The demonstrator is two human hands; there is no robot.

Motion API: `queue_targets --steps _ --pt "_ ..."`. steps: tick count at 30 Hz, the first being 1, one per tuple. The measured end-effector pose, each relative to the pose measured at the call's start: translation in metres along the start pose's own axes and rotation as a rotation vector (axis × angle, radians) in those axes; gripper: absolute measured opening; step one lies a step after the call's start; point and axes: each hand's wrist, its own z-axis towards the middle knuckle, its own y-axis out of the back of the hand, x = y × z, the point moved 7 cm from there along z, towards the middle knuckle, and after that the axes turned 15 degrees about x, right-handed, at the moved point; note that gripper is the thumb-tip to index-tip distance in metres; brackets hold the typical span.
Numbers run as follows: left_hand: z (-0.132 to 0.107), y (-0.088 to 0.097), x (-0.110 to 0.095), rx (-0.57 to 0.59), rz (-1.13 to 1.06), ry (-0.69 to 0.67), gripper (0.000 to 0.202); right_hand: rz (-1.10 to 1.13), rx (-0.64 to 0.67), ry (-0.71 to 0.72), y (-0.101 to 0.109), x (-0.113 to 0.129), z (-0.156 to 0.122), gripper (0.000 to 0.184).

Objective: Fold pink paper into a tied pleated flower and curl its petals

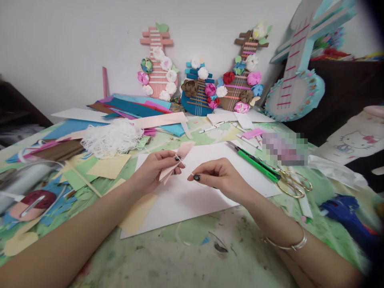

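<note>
My left hand pinches a folded pale pink piece of paper, its layers fanned out below the fingers and a flap standing up above. A thin white string crosses the pinched middle of the paper. To the right, my right hand is closed, thumb against forefinger, with a bit of white string showing at the fingertips. Whether both bits are one string I cannot tell. Beneath both hands lies a white board.
A green utility knife and gold-handled scissors lie at the board's right, near a blue glue gun. A heap of white string and coloured paper strips sit behind left. Flower-decorated paper instruments stand along the wall.
</note>
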Motion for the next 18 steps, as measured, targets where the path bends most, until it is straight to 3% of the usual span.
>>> queue_targets --steps 6,13,18 --pt "-0.002 -0.012 0.002 0.069 -0.293 0.028 0.010 -0.063 -0.056 -0.112 0.018 -0.023 0.003 0.020" --pt "-0.007 -0.030 0.005 0.227 -0.262 0.057 0.014 -0.079 -0.057 -0.128 0.019 -0.034 0.006 0.022" --pt "-0.004 -0.022 0.005 0.148 -0.284 -0.002 0.012 0.001 -0.031 -0.089 0.016 -0.026 0.005 0.015"
